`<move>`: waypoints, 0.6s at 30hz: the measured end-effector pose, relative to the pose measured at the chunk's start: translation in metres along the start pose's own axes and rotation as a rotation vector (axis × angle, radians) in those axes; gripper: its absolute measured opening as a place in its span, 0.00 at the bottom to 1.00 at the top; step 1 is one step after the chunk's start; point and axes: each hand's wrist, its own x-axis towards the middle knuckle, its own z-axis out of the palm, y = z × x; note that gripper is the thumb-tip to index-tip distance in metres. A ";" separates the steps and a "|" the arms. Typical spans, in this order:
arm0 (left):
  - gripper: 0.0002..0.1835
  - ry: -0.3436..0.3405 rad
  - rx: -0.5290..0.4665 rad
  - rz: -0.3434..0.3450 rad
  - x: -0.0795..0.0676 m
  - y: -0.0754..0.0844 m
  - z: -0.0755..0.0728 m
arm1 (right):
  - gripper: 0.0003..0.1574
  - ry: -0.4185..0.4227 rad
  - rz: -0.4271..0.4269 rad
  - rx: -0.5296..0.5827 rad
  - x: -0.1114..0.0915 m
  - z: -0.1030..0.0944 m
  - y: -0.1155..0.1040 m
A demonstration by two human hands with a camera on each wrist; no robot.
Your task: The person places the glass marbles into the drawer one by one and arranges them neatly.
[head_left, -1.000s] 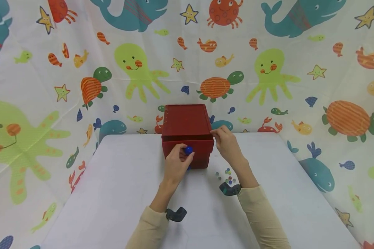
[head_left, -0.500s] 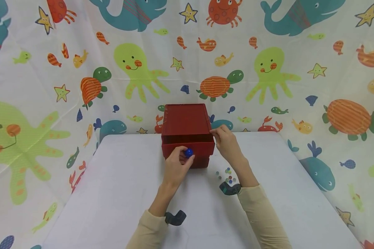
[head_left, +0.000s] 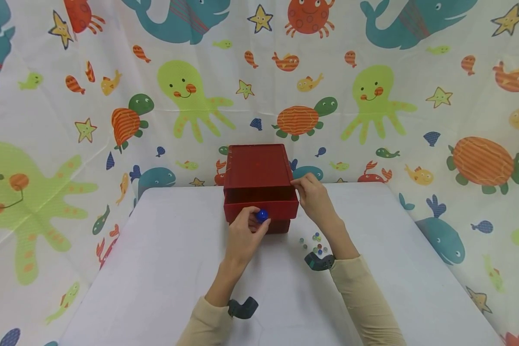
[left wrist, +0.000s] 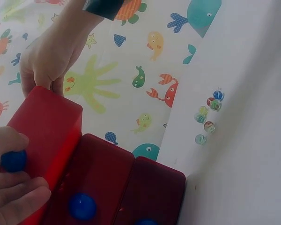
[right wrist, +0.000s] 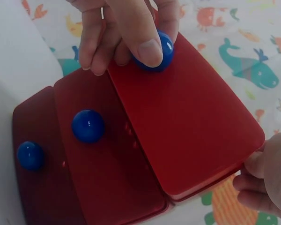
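A small red chest of drawers (head_left: 258,166) stands at the back of the white table. My left hand (head_left: 242,235) pinches the round blue knob (head_left: 262,216) of its top drawer (head_left: 281,210) between thumb and fingers. That drawer is pulled partly out, with a dark gap above its front. My right hand (head_left: 313,197) grips the chest's front right edge near the top; its fingertips are partly hidden. In the right wrist view, two lower drawers show a middle knob (right wrist: 88,126) and a bottom knob (right wrist: 31,155), both blue. The lower drawers are pushed in.
Several glass marbles (head_left: 319,246) lie loose on the white table (head_left: 168,269), right of the chest and near my right forearm. A cloth (head_left: 251,43) printed with sea animals hangs behind the table and at its sides.
My left hand has drawn the top drawer outward by its knob, toward me, and the gap above its front has widened. The right hand has stayed at the chest's edge.
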 end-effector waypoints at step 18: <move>0.20 0.011 0.032 0.004 -0.009 0.005 -0.002 | 0.09 0.015 -0.001 0.003 0.000 0.000 0.000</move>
